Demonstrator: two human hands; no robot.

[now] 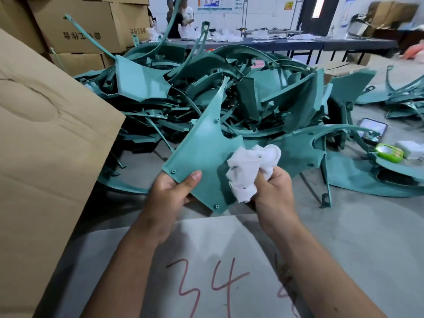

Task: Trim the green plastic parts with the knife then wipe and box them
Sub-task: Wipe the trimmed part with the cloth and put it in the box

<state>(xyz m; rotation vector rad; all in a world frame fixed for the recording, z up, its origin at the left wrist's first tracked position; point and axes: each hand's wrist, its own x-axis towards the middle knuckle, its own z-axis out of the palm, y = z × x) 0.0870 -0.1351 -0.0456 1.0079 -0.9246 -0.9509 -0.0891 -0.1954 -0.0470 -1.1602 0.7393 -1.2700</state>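
We hold a flat green plastic part (202,152) up in front of us, its narrow tip pointing away. Our left hand (171,191) grips its near corner, thumb on top. Our right hand (274,191) clutches a crumpled white cloth (247,171) pressed against the part's right edge. Just beyond both hands rises a heap of green parts (229,88). A big cardboard box (46,145) stands left of our left hand. Under our forearms lies a sheet (218,260) marked 34 in red. Right of our right hand sit a phone (372,129) and a green packet (389,152).
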